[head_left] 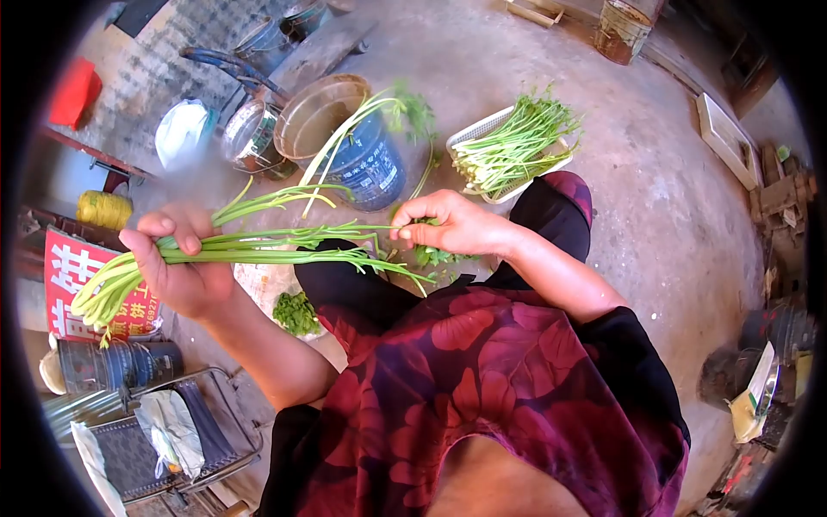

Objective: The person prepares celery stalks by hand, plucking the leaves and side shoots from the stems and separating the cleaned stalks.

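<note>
My left hand (202, 289) is closed around a bunch of celery stalks (293, 256), their thick pale ends pointing left. From the right, my right hand (461, 224) pinches the thin tip of one stalk in that bunch. Some green leaves (444, 256) show just below my right fingers, partly hidden by them. Beyond my hands, a leafy celery stalk (326, 164) slants in front of the blue bucket (375, 172), its leaf end blurred. A white basket (458, 136) on the floor holds more leafy celery (517, 142).
Picked leaves (296, 313) lie on a pale surface by my left knee. A metal pot (251, 138) and a white bag (184, 133) stand left of the bucket. At the lower left is a folding chair (112, 452), below a red sign (65, 297).
</note>
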Demonstrator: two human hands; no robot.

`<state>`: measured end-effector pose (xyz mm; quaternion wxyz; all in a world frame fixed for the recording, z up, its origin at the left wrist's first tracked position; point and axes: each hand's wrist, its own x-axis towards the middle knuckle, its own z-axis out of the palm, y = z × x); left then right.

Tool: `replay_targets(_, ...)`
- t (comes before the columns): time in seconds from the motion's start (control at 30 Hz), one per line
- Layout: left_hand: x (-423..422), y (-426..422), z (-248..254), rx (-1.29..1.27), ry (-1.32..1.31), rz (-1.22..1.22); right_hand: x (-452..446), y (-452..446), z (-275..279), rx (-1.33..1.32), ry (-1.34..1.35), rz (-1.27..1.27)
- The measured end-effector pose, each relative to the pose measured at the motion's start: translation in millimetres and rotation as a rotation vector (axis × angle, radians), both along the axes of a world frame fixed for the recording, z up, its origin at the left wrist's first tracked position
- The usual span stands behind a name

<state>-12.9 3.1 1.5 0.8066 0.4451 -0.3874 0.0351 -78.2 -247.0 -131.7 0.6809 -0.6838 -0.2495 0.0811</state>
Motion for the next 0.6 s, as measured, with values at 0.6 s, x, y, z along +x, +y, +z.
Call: replay_targets(0.6, 6, 13, -21, -0.03, 0.029, 0.15, 18, -7, -49, -0.058, -0.035, -0.534)
